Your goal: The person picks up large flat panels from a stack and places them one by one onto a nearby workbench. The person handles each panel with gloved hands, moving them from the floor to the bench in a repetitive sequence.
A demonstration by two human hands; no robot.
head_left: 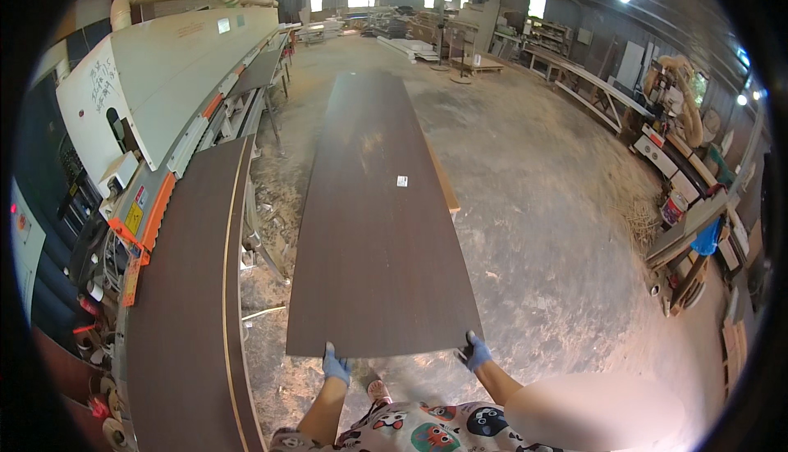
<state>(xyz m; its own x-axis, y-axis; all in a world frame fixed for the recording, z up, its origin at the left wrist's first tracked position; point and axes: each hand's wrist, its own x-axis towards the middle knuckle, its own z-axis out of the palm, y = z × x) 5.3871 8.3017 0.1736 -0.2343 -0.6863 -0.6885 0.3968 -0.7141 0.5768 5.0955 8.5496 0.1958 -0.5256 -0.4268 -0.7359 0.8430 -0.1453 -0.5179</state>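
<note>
A long dark brown wood panel (373, 247) stretches away in front of me, with a small white label on its face. My left hand (335, 365), in a blue-grey glove, grips its near edge close to the left corner. At the right corner, my right hand (475, 352), gloved alike, grips the same edge. Both thumbs rest on top; the other fingers are mostly hidden beneath. Under the panel's right side a strip of lighter wood (442, 175) shows.
On the left runs a long edge-banding machine (193, 66) with orange guards (148, 222). Another dark brown panel (185, 288) lies along it. A workbench (587, 91) and stacked boards line the right wall. A blue item (706, 239) hangs among scraps there.
</note>
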